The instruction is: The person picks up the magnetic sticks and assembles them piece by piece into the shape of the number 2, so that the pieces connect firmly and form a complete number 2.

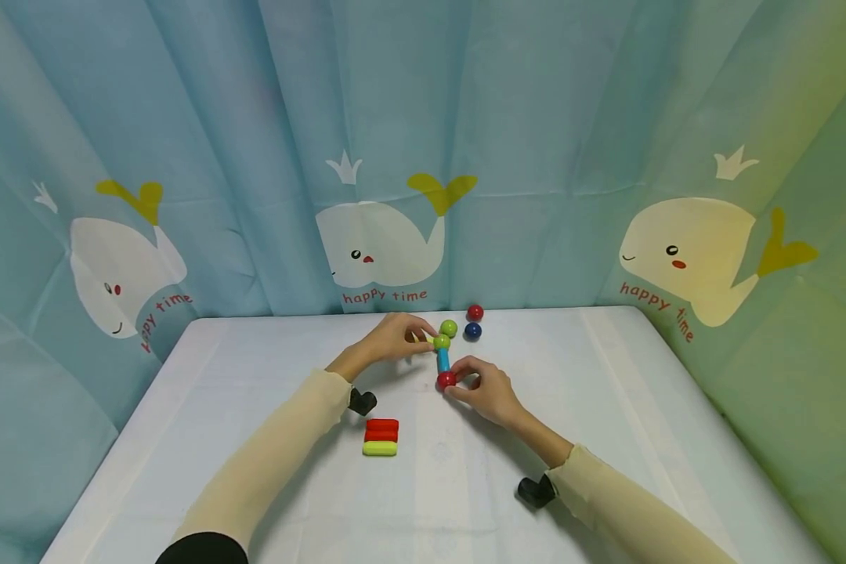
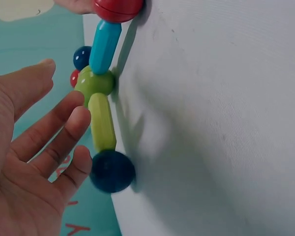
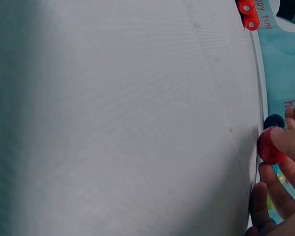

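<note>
My right hand (image 1: pixel 489 390) pinches a red ball (image 1: pixel 446 381) between thumb and fingers, close over the table. From that ball a light blue rod (image 1: pixel 443 360) runs to a green ball (image 1: pixel 441 341). A yellow-green rod (image 2: pixel 103 122) continues from the green ball to a dark blue ball (image 2: pixel 112 171), mostly covered by the left hand in the head view. Beside this chain is my left hand (image 1: pixel 395 337), its thumb apart and its fingers loosely bent. Those fingertips (image 2: pixel 80 118) lie right at the yellow-green rod and the dark blue ball, without closing round them.
Just behind the chain sits another green ball (image 1: pixel 449 327), with a loose blue ball (image 1: pixel 473 331) and a red one (image 1: pixel 475 312) to its right. Red rods (image 1: pixel 382 430) and a yellow-green rod (image 1: pixel 380 449) lie side by side nearer me. A whale-print curtain (image 1: pixel 536 157) borders the white table (image 1: pixel 268 486).
</note>
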Tool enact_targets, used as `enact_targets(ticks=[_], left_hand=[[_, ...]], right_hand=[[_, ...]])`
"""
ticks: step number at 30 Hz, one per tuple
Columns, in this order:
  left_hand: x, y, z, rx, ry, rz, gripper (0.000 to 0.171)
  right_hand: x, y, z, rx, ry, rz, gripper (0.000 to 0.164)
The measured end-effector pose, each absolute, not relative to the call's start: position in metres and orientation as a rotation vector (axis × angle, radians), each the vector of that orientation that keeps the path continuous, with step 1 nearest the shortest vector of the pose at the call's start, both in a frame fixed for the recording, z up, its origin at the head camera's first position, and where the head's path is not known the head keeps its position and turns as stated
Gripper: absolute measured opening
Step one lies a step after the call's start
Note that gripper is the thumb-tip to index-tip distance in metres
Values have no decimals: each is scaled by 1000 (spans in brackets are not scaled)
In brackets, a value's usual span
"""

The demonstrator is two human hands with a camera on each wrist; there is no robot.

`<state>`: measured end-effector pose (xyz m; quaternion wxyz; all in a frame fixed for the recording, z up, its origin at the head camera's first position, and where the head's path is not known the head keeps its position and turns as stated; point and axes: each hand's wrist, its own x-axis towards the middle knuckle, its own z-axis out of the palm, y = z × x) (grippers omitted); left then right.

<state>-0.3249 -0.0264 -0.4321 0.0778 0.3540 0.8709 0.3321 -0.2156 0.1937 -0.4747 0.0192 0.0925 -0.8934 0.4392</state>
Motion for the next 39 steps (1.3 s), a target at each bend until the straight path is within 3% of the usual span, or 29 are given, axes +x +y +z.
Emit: enact_targets(ticks=[22, 39], left_hand=[[-266, -108, -434, 1130, 2421, 893, 25], [-239, -114, -453, 1110, 2370, 847, 16]], right_hand=[[-217, 194, -473, 363, -2792, 1323, 26], [-219, 196, -475, 400, -2800, 1312, 27]])
